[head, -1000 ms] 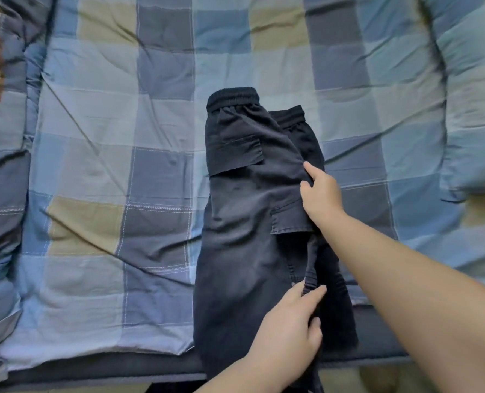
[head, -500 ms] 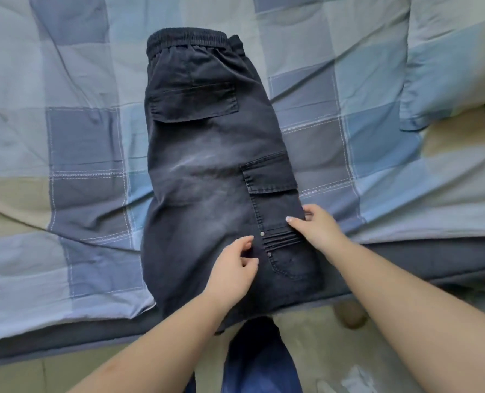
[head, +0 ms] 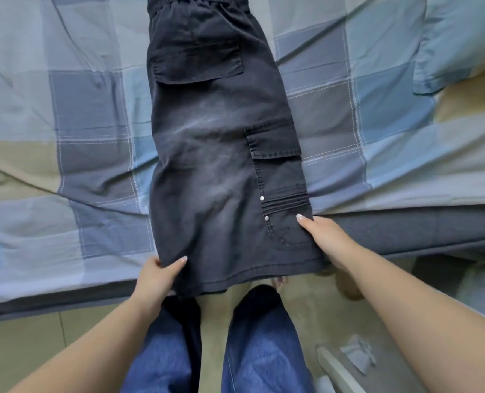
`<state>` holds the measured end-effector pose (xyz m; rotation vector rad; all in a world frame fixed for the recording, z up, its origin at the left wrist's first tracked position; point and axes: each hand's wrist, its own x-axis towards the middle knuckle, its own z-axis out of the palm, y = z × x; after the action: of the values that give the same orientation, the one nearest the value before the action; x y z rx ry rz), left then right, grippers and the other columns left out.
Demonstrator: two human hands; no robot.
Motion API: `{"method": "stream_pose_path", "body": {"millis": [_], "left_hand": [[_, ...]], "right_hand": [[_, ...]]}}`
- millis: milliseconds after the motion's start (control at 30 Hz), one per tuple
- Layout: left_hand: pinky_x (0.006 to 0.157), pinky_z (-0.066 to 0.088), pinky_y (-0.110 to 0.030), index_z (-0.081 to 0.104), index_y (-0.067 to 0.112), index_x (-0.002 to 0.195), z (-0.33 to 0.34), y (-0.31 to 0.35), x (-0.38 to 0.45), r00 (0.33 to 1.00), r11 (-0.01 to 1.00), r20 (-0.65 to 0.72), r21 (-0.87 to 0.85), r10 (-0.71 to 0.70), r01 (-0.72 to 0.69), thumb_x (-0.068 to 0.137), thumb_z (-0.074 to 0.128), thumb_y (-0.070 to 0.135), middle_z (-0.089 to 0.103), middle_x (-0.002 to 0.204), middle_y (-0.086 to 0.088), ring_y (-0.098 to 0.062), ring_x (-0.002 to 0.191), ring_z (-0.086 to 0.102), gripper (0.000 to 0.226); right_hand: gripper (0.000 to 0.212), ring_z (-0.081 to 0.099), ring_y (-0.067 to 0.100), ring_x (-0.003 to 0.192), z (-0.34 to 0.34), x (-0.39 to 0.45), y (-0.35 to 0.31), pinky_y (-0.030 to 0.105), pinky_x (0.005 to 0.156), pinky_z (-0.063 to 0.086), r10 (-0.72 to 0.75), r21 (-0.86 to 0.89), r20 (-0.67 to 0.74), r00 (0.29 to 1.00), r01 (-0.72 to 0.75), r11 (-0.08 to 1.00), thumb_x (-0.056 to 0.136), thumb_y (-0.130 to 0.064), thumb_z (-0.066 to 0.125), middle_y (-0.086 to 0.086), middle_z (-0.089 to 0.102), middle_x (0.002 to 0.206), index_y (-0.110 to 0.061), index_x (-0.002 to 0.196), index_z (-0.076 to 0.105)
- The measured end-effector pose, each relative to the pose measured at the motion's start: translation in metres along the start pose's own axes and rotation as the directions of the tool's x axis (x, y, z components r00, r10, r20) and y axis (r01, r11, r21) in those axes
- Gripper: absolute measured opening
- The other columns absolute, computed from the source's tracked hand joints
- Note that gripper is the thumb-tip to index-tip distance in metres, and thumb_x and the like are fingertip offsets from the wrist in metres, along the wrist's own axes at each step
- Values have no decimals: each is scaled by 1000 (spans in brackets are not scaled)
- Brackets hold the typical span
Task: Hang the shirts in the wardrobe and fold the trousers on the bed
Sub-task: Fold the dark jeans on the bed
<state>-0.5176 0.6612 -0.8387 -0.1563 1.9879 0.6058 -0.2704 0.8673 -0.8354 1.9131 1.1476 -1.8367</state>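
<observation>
So the dark cargo trousers were lying lengthwise down the middle of the frame, folded leg over leg, waistband at the top edge and the lower part hanging off the bed's near edge. Underneath was a blue and tan checked quilt, with a pillow in the upper right. The left hand had the lower left edge of the fabric pinched, thumb on top and fingers tucked under. The right hand was on the lower right edge just below the cargo pocket, thumb lying flat on the cloth and the other fingers hidden beneath it, so it looked like it was holding that edge too, though I couldn't see the grip fully. My guess is the next bit was lifting the bottom up toward the waistband. What could go wrong: the legs dangling past the bed edge weigh something, and if one hand lifts ahead of the other the stacked legs could slide apart and leave a crooked fold. The quilt looked pretty rumpled too, so it could bunch up underneath. The shirts weren't anywhere in view.
</observation>
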Motion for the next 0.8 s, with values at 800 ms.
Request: {"method": "stream_pose_path", "body": {"millis": [800], "left_hand": [[73, 49, -30, 71, 14, 98, -33, -50, -21, 999, 1000, 35, 28, -15, 14, 88, 68, 29, 72, 96, 1, -17, 90, 65, 18]], "right_hand": [[23, 65, 24, 92, 14, -34, 47, 33, 80, 51, -36, -164, -100, 994, 19, 986, 87, -28, 66, 8, 70, 98, -7, 95, 71]]}}
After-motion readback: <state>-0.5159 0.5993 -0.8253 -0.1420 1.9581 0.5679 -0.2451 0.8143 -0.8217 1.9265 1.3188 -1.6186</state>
